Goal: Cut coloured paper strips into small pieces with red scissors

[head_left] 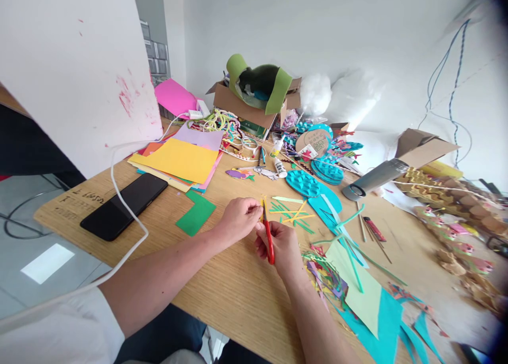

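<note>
My right hand (283,247) grips a pair of scissors (270,243) with red handles, the blades pointing away from me. Close against the blades, my left hand (240,216) is closed in a pinch on a narrow yellow paper strip (262,200), mostly hidden by the fingers. Just beyond both hands, thin green strips (305,226) and yellow strips (298,210) lie loosely crossed on the table. A notched piece of green paper (195,214) rests left of my left hand. Tangled coloured paper scraps (323,274) lie right of my right hand.
A black phone (125,205) lies at the left under a white cable (119,194). Stacked coloured paper (180,160), glue bottles (280,167) and blue egg-tray pieces (304,185) stand farther back. Light green paper (363,295) and a grey cylinder (375,179) are on the right.
</note>
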Tool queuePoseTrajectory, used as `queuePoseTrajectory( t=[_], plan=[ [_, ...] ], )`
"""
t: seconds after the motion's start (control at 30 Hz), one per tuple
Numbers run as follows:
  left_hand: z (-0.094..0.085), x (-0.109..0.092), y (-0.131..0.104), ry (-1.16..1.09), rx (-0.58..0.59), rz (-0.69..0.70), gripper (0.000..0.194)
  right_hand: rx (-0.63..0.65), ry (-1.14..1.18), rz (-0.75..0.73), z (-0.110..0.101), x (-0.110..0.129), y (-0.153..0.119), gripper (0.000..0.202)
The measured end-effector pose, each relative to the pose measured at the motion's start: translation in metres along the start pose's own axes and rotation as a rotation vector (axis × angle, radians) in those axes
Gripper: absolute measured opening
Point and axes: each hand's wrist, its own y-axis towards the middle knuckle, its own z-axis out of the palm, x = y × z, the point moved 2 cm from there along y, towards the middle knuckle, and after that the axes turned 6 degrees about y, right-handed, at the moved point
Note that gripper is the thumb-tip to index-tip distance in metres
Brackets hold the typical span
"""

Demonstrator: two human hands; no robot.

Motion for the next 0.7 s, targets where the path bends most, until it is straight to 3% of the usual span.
queuePoseTrajectory(
  t=[0.47, 0.7],
  plan=[
    [-0.0015, -0.0034, -0.0012, -0.001, 0.014, 0.012, 0.026, -0.027, -0.028, 0.002, 0.0008, 0.0031, 0.0002, 0.048],
    [-0.0003, -0.0019, -0.0011, -0.114, 0.018, -0.003, 0.028, -0.049, -0.034, 0.002, -0.0003, 0.0023, 0.0006, 0.049]
  ],
)
